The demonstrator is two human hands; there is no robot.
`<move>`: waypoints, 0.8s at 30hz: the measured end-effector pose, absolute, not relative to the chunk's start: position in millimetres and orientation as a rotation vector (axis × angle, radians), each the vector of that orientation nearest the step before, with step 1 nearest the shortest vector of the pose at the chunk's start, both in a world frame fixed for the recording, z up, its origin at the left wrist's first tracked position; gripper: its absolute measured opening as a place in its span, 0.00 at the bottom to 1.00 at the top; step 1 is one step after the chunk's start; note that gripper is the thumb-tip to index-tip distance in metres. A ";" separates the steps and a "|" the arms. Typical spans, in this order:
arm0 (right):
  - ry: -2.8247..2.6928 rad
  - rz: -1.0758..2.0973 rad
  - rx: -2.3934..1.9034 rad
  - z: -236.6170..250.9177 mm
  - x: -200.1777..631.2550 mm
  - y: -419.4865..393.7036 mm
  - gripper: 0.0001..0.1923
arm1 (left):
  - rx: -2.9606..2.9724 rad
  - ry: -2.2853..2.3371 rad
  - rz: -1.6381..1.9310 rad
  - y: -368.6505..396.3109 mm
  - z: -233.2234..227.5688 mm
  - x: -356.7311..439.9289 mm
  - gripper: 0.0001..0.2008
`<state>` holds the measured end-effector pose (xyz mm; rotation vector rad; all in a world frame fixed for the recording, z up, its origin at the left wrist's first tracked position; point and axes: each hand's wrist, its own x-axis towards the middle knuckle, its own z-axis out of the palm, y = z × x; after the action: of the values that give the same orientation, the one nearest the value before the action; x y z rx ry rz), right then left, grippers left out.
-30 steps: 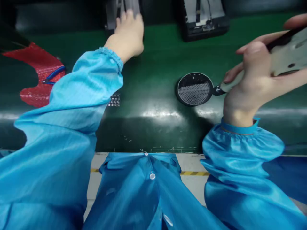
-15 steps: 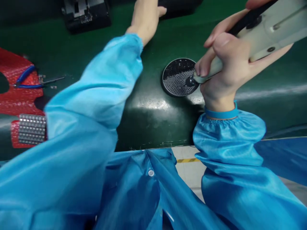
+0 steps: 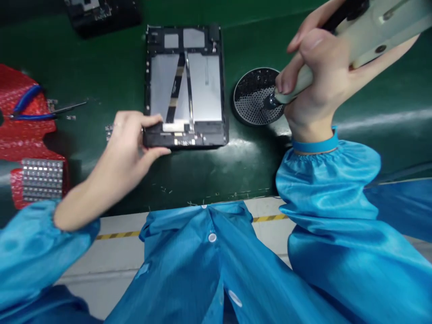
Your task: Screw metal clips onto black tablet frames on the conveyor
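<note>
My left hand (image 3: 130, 139) grips the near left corner of an opened tablet-like device (image 3: 205, 90), thumb on its near edge and fingers on top. The device has a black frame, silver panels and two ribbon cables (image 3: 176, 87) across its middle; it lies at the table's centre. Wrapped round a pale electric screwdriver (image 3: 367, 42) is my right hand (image 3: 324, 83). The screwdriver's tip points down at a round screw tray (image 3: 251, 105) with a perforated face, just right of the device. Whether a screw sits on the tip cannot be made out.
On the left, blue-handled pliers (image 3: 29, 105) lie on a red sheet (image 3: 27, 135), with a block of small metal parts (image 3: 42, 179) below. Another black device (image 3: 104, 15) is at the back left. Tiny parts are scattered on the green table (image 3: 189, 180).
My left hand has come back from the far side of the table, and the opened device now lies in front of me in its grip. My right hand stays over the screw tray.
</note>
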<state>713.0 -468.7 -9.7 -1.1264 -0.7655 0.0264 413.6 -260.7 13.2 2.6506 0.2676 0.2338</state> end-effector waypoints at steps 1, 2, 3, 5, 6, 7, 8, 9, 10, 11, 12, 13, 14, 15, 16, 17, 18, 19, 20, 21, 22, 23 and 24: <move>-0.794 -0.011 -1.088 -10.3 713.4 -468.6 0.32 | 2.619 0.304 0.226 -275.2 9.3 403.1 0.28; -0.817 -0.035 -1.069 -10.4 713.2 -468.6 0.31 | 2.591 0.353 0.199 -289.4 6.8 395.3 0.27; -0.833 -0.040 -1.076 -10.1 712.5 -468.7 0.30 | 2.569 0.401 0.161 -302.1 5.9 389.8 0.27; -0.858 -0.033 -1.134 -9.4 710.6 -469.5 0.31 | 2.553 0.439 0.073 -318.4 8.6 384.4 0.27; -0.874 -0.030 -1.164 -9.6 710.2 -469.9 0.32 | 2.551 0.427 0.034 -320.4 12.2 384.1 0.28; -0.892 -0.039 -1.188 -10.6 710.6 -470.0 0.32 | 2.546 0.412 -0.009 -317.6 16.8 385.1 0.29; -0.912 -0.051 -1.206 -12.3 711.9 -469.9 0.31 | 2.540 0.401 -0.043 -310.4 22.2 387.1 0.31; -0.927 -0.072 -1.211 -14.9 714.1 -469.5 0.29 | 2.540 0.400 -0.050 -299.0 27.7 389.9 0.32; -0.943 -0.099 -1.204 -17.9 716.9 -468.8 0.27 | 2.549 0.408 -0.040 -284.2 32.9 393.1 0.31; -0.958 -0.122 -1.194 -21.3 720.2 -468.0 0.26 | 2.568 0.431 -0.017 -266.9 37.1 396.4 0.30; -0.970 -0.147 -1.180 -24.6 723.6 -467.2 0.25 | 2.595 0.464 0.001 -248.0 39.8 399.5 0.30; -0.978 -0.164 -1.167 -27.7 726.6 -466.6 0.25 | 2.620 0.502 0.004 -228.7 40.6 402.2 0.31; -0.981 -0.167 -1.158 -30.4 729.3 -466.3 0.25 | 2.635 0.540 -0.010 -210.0 39.5 404.4 0.35; -0.984 -0.161 -1.158 -32.6 731.5 -466.3 0.25 | 2.637 0.571 -0.039 -192.6 36.4 406.2 0.40; -0.987 -0.147 -1.167 -34.5 733.2 -466.7 0.25 | 2.632 0.579 -0.065 -177.4 31.8 407.6 0.44; -0.985 -0.135 -1.175 -36.1 734.7 -467.5 0.25 | 2.621 0.566 -0.086 -164.7 26.2 408.8 0.46; -0.982 -0.130 -1.179 -37.3 736.0 -468.5 0.26 | 2.608 0.541 -0.103 -154.9 20.3 409.7 0.45; -0.976 -0.126 -1.182 -38.3 737.3 -469.8 0.28 | 2.603 0.513 -0.115 -147.9 14.6 410.6 0.44; -0.965 -0.131 -1.185 -38.8 738.5 -471.2 0.30 | 2.606 0.495 -0.124 -143.5 9.9 411.4 0.42; -0.944 -0.137 -1.194 -38.7 739.3 -472.8 0.33 | 2.620 0.492 -0.126 -141.3 6.7 412.0 0.41; -0.917 -0.136 -1.211 -37.8 739.6 -474.7 0.37 | 2.637 0.497 -0.121 -141.1 5.2 412.5 0.40; -0.879 -0.129 -1.238 -35.9 739.1 -476.8 0.40 | 2.652 0.497 -0.107 -142.3 5.3 412.8 0.40; -0.833 -0.112 -1.274 -32.9 737.5 -479.2 0.44 | 2.655 0.488 -0.088 -144.5 6.8 413.1 0.38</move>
<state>737.5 -479.2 -32.9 -1.2737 -0.8328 -0.1118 413.1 -144.5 6.8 2.6545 0.4882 -0.0877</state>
